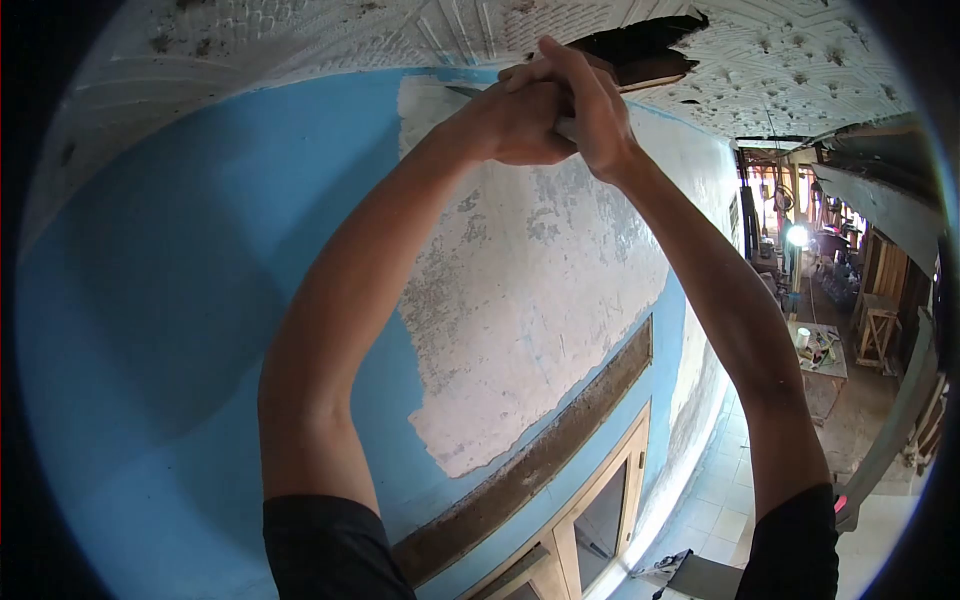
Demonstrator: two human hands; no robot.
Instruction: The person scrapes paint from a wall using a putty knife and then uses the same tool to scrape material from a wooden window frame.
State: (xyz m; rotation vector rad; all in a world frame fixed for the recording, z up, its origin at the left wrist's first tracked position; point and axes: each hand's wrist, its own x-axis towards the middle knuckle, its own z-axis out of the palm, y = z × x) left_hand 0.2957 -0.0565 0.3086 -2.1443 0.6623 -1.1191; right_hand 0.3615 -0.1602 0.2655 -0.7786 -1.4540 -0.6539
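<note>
Overhead, the right hand [592, 100] is wrapping over the left hand [520, 128], both clenching a thin, flat grey blade [462, 92] that is poking out leftward along the top edge of the rough, flaking plaster patch [530, 300]. Smooth blue paint [180, 300] is surrounding the patch, and a jagged ceiling hole [645, 45] is gaping just above its top-right corner.

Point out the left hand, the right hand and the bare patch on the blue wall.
left hand [515, 125], head view, back of the closed fist.
right hand [592, 105], head view, back of the hand, over the left.
bare patch [530, 300], head view, middle of the paint-free plaster.
</note>
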